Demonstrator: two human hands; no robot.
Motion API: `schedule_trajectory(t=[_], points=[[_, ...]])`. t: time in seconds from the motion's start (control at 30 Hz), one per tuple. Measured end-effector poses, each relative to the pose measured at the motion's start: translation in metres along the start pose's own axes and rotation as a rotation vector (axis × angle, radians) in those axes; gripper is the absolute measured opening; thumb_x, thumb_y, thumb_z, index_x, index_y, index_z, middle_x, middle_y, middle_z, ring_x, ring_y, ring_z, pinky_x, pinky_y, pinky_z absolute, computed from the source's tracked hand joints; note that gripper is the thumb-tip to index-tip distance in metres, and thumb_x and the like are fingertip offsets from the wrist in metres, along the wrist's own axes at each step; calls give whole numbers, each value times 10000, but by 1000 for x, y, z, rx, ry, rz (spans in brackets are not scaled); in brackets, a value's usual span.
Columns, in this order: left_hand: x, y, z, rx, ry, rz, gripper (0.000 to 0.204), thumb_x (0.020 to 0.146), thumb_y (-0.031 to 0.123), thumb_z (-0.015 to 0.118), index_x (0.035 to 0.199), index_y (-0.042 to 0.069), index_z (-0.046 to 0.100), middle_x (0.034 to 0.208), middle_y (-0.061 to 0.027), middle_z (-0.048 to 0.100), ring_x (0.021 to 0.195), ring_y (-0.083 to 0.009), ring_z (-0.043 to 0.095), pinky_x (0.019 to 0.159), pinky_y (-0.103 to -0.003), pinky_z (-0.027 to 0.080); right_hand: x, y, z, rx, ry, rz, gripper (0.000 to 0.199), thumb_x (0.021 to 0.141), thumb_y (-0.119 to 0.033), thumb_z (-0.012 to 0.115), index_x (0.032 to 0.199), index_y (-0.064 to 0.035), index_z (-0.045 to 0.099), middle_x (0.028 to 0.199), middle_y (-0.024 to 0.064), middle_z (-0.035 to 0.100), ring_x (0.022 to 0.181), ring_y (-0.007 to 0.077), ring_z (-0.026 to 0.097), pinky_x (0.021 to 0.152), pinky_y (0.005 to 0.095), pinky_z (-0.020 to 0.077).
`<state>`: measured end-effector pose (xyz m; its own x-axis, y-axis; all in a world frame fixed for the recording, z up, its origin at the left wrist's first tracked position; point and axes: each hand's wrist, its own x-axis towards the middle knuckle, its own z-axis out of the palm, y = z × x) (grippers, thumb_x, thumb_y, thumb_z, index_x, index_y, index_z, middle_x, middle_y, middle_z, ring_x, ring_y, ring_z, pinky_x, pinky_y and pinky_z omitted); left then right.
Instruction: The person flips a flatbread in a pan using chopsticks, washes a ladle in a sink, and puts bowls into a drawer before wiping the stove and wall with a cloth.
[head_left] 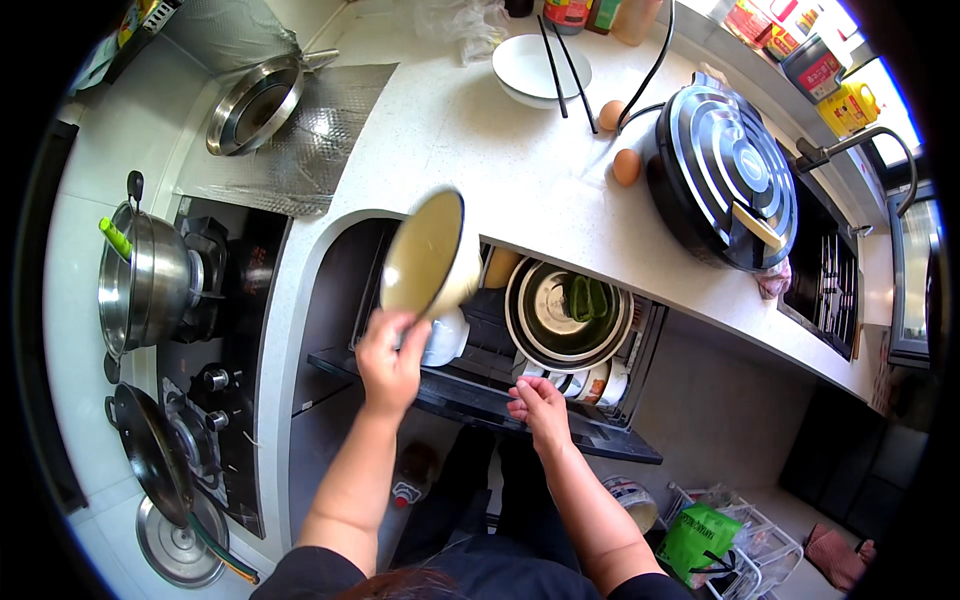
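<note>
my left hand [388, 365] is closed on the cream bowl [425, 250], thumb & fingers at its lower rim. bowl pos.: raised over the l. part of the open drawer [470, 405], tilted on its side, slightly blurred. my right hand [540, 405] is at the drawer's front edge, fingers half-curled, thumb nr fingertips; i can't tell if it touches or grips anything. drawer contents, l. to r.: small white bowl [445, 340], partly hidden behind my left hand & the cream bowl; nested pans [545, 335] w/ green veg [587, 298] inside; white dishes [598, 384] just in front of the pans. on the counter [420, 140] beyond: white bowl w/ chopsticks [555, 65] across it, 2 eggs [627, 167], black round cooker [730, 160] at r. stove [240, 300] at l., w/ steel pot [160, 290] & wok [152, 455].
</note>
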<state>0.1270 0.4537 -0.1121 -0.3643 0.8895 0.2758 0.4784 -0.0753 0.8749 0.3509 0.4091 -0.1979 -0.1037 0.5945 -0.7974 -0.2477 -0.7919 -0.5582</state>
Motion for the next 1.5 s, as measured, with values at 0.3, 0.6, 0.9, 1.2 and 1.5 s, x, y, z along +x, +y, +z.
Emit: schedule_trajectory(t=[0.3,0.6,0.9,1.2,1.5], points=[[-86,-31,8,-758,-102,-1133,84,916,159,570,974,102,551,979,-46,623,911,-179,583,849,-442,424,3,7,-3,13,-47,90,349,955,-349,531,1097,-31,550,881,57,621,685,125,597,631,255,507],[-75,-84,50,-604,-230,-1286,192,935,213,532,1085,94,535,1102,-124,602,1017,-304,572,861,-565,410,-4,14,-11,41,-36,64,296,949,-311,548,1054,-34,564,868,59,622,676,127,604,632,249,506],[-75,-107,91,-484,-310,-1345,256,930,223,532,1129,62,530,1147,-147,575,1024,-363,549,840,-607,395,-7,18,-19,50,-11,38,283,931,-294,581,1056,-40,565,873,55,625,680,134,608,638,250,505],[-97,-117,119,-396,-437,-1301,214,916,268,557,1085,141,584,1035,-23,627,919,-193,555,785,-428,374,1,20,-13,41,16,46,278,911,-276,616,1048,-42,554,890,61,619,702,138,607,652,260,509],[-123,-109,123,-243,-210,-946,412,809,113,679,1175,-32,559,1117,-147,622,1023,-202,587,893,-301,445,-7,16,-35,114,93,4,259,915,-246,609,1050,-32,553,886,81,624,699,155,614,653,279,519]])
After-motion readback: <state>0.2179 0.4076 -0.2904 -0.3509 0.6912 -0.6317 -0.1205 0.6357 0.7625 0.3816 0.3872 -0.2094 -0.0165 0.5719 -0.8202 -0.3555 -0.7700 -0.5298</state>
